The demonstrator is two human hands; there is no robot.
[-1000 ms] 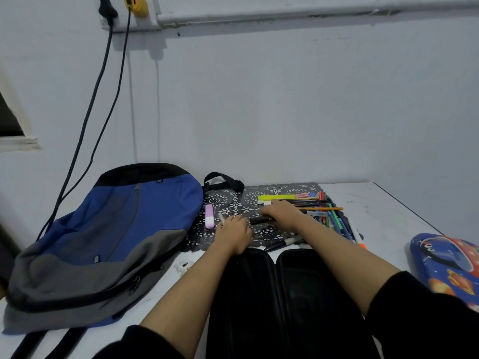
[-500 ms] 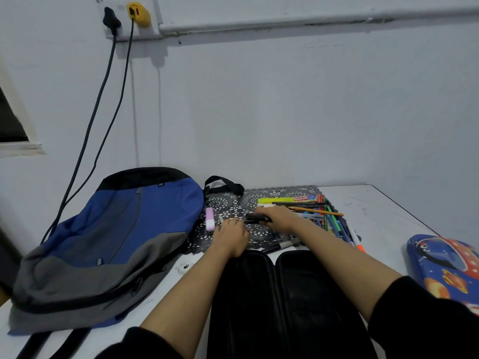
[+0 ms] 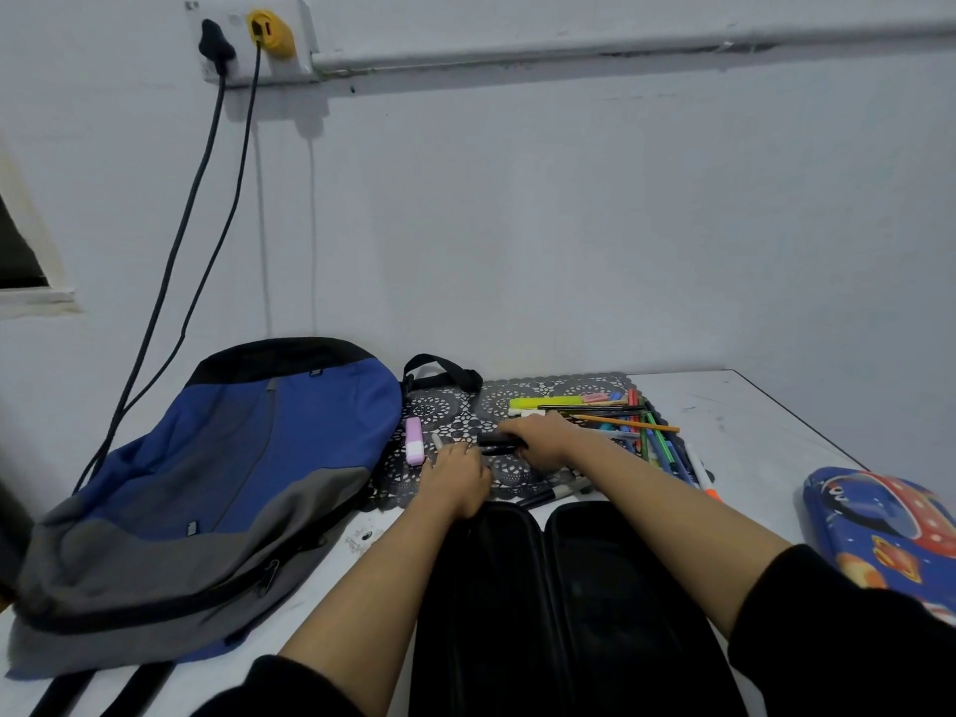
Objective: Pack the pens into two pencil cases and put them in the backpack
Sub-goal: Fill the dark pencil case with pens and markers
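An open black pencil case (image 3: 558, 602) lies in front of me, both halves up. Beyond it, on a black lace mat (image 3: 455, 406), my right hand (image 3: 543, 437) grips dark markers (image 3: 496, 443) that stick out to its left. My left hand (image 3: 455, 476) rests curled on the mat beside a white pen (image 3: 437, 441); what it holds, if anything, is hidden. More coloured pens and a pencil (image 3: 626, 422) lie in a pile at the mat's right end. A blue and grey backpack (image 3: 217, 489) lies flat on the left. A blue patterned pencil case (image 3: 890, 535) sits at the right.
A pink highlighter (image 3: 414, 441) lies near the backpack. A black marker (image 3: 556, 493) rests at the mat's front edge by the open case. Two cables (image 3: 196, 240) hang from a wall socket down behind the backpack. The white table's right edge (image 3: 796, 416) runs diagonally.
My right hand has drawn left and slightly nearer, now lifting dark markers off the mat. The left hand has stayed in place. The camera tilted up a little.
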